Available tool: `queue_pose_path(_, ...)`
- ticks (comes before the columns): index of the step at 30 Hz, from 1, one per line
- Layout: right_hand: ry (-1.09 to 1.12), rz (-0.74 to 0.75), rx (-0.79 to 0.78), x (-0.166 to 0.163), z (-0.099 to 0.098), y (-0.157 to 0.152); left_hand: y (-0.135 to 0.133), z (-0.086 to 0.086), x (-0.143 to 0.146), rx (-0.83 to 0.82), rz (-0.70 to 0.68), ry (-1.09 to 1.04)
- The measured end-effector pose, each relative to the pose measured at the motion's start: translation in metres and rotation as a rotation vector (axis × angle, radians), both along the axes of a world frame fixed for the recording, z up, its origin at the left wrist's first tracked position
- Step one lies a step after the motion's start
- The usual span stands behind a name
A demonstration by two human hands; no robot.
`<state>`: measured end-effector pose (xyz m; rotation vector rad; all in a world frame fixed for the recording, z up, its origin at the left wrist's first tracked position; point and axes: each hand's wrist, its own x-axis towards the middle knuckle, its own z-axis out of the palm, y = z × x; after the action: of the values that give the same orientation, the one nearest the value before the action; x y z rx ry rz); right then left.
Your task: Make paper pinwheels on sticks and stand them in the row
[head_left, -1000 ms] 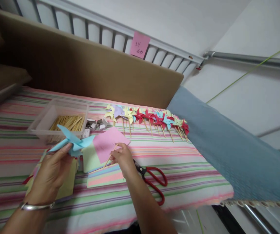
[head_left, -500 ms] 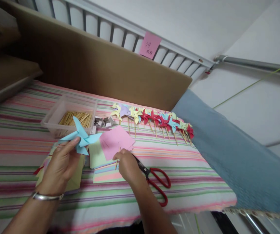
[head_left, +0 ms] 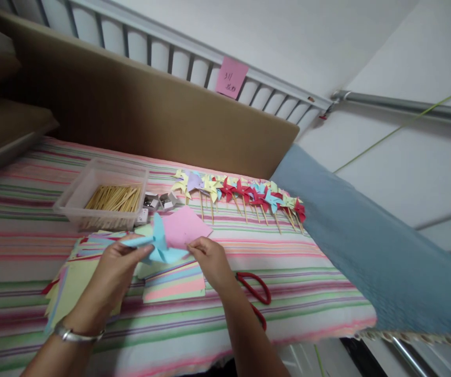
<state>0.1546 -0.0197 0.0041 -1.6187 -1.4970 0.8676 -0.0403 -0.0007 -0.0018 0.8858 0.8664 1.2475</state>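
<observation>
My left hand (head_left: 123,264) pinches a light-blue paper pinwheel (head_left: 166,255) by one of its blades. Facing it from the right, my right hand (head_left: 211,262) has thumb and fingertips pressed together close to the pinwheel's right blade. A thin wooden stick is in that grip, mostly hidden by the fingers and pointing towards the pinwheel. Under the hands lie pink paper squares (head_left: 188,224) and a fanned stack of coloured paper (head_left: 176,288). Red-handled scissors (head_left: 254,288) lie beside my right wrist, their blades covered by it.
A clear plastic box (head_left: 68,207) of wooden sticks (head_left: 115,198) stands at the left. Next to it are small open boxes (head_left: 167,201). Finished pinwheels (head_left: 241,191) line the back of the striped cloth (head_left: 307,293). More paper (head_left: 74,283) lies at left; a cardboard panel (head_left: 162,112) stands behind.
My left hand has moved right and turned the pinwheel. The stick in my right hand has swung from upright towards the pinwheel, and the hands are closer together. The camera view has shifted slightly.
</observation>
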Motion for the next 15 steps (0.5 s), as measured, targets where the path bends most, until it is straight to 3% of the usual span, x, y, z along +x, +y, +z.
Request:
queue_pose_path(3,0.332,0.028,-0.063,0.0,0.005,-0.003,-0.01,0.002,0.01,0.177,-0.199,0.277)
queue_pose_path(6,0.371,0.069,-0.011,-0.001,0.009,-0.007,-0.017,0.006,0.016,0.399,-0.305,0.463)
queue_pose_path(10,0.262,0.088,0.058,-0.002,0.013,-0.012,-0.015,0.007,0.015,0.638,-0.262,0.556)
queue_pose_path(15,0.276,0.077,0.087,-0.006,0.015,-0.016,-0.011,0.0,0.011,0.806,-0.162,0.592)
